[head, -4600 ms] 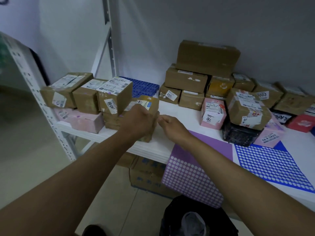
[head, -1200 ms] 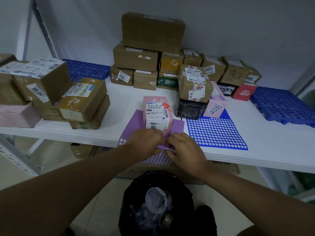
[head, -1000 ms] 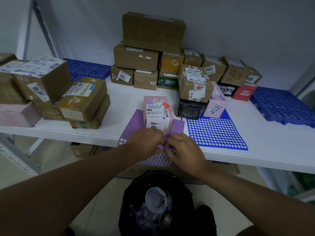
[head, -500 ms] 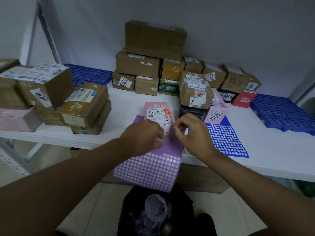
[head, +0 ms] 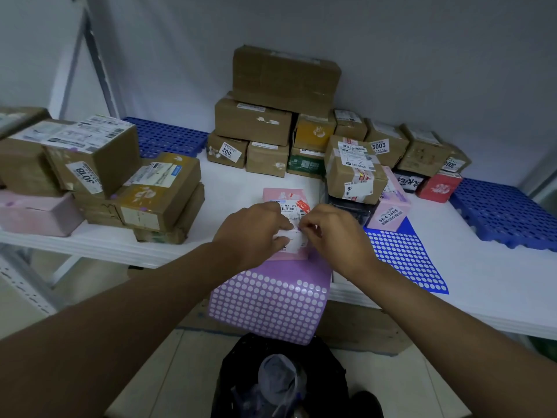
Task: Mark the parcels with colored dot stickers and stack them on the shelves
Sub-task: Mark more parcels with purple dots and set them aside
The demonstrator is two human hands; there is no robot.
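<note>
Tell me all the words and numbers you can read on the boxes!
"3018": side label of the big brown box on the left, turned sideways.
"200": tilted white tag on a low brown box; a further mark is unclear.
"3003": tag on a brown box at the back.
"58-4-3405": label on the pink box on the right.
"M1 A2": label on the pink parcel by both hands.
All other labels are too small or blurred.

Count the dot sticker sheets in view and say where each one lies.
2. The purple sheet droops over the shelf's front edge, under the pink parcel. The blue sheet lies flat to its right. Others may be hidden.
</note>
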